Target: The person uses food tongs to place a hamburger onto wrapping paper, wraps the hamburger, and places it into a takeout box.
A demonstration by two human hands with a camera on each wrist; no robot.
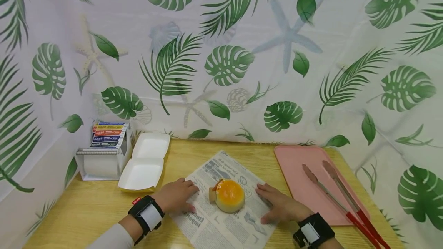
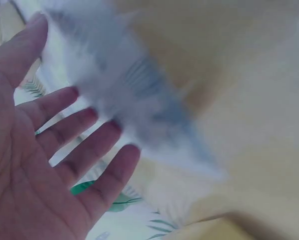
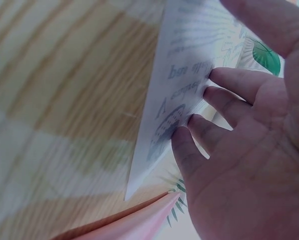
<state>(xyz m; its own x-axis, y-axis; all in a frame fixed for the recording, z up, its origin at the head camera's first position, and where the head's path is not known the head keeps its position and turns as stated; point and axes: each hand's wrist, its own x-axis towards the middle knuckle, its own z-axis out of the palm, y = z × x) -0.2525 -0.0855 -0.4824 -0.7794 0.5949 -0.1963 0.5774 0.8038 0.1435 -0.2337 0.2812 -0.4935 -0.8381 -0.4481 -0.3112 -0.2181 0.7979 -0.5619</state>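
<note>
A sheet of newsprint-patterned paper point(image 1: 197, 233) lies slanted on the table. On it sits a round bun point(image 1: 230, 196) with a glossy orange-yellow top and pale sides, a small tan piece point(image 1: 212, 195) against its left side. My left hand point(image 1: 178, 197) is at the paper's left corner, fingers spread, fingertips right at the sheet point(image 2: 134, 95) in the left wrist view. At the right corner, my right hand point(image 1: 282, 205) has its fingers extended, with fingertips at the paper point(image 3: 174, 100) in the right wrist view. Neither hand grips anything.
Behind my left hand stand an opened white clamshell box point(image 1: 142, 174) and a white dispenser point(image 1: 101, 164) holding colourful boxes. To the right, red-handled tongs point(image 1: 340, 187) rest on a pink tray point(image 1: 294, 164). A leaf-printed cloth point(image 1: 242, 99) backs the wooden table point(image 1: 90, 210).
</note>
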